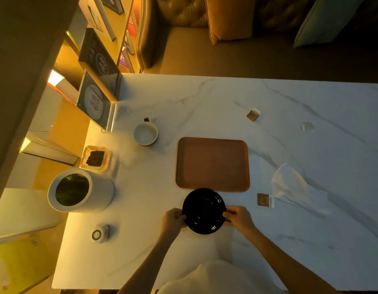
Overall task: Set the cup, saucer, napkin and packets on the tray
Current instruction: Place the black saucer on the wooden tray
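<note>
A black saucer (203,210) sits just in front of the brown tray (212,164), its far rim at the tray's near edge. My left hand (173,220) grips its left rim and my right hand (239,217) grips its right rim. A white cup (145,133) stands left of the tray. A white napkin (294,187) lies crumpled to the right. One brown packet (263,200) lies near the napkin, another brown packet (252,115) behind the tray, and a pale packet (307,126) farther right.
A white cylindrical bin (79,190), a glass ashtray (95,158), a small round call button (100,234) and an acrylic sign stand (94,100) line the marble table's left side. A sofa with cushions stands beyond the far edge.
</note>
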The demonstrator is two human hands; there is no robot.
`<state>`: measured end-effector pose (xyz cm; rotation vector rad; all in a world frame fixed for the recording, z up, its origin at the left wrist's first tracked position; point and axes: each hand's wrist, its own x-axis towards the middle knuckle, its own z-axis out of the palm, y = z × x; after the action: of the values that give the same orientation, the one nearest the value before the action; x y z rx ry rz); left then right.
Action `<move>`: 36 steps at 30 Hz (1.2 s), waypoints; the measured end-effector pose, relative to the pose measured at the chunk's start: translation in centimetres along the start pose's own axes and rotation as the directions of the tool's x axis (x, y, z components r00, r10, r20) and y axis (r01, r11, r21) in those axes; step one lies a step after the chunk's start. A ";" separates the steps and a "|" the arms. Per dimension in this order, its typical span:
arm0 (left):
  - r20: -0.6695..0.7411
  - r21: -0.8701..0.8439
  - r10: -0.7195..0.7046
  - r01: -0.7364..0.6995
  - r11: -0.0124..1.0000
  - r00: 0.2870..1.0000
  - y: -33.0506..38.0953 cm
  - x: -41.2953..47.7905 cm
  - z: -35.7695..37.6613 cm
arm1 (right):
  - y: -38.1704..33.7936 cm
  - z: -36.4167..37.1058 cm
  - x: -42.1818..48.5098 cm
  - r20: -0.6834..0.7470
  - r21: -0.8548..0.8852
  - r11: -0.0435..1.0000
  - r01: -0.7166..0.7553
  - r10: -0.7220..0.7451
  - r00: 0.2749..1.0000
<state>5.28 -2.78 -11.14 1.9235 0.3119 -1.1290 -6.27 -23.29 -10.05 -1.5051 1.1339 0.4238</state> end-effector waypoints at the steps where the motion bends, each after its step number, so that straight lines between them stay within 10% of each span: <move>1: -0.019 -0.001 0.025 -0.025 1.000 1.000 0.9 0.4 -0.3 | -0.9 -0.1 0.6 -0.006 0.021 1.000 0.010 -0.010 1.000; 14: -0.110 0.297 0.193 -0.153 0.942 0.975 12.9 9.9 -3.3 | -12.1 0.2 9.7 -0.031 0.121 0.991 0.065 -0.062 0.998; 36: -0.164 0.406 0.175 -0.096 0.909 0.971 12.7 12.8 -2.6 | -11.6 1.3 13.3 -0.016 0.040 0.999 0.004 -0.004 1.000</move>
<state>21.36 -10.88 -13.92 2.3826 0.0508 -0.9619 9.91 -28.97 -14.39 -1.4781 1.1457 0.3846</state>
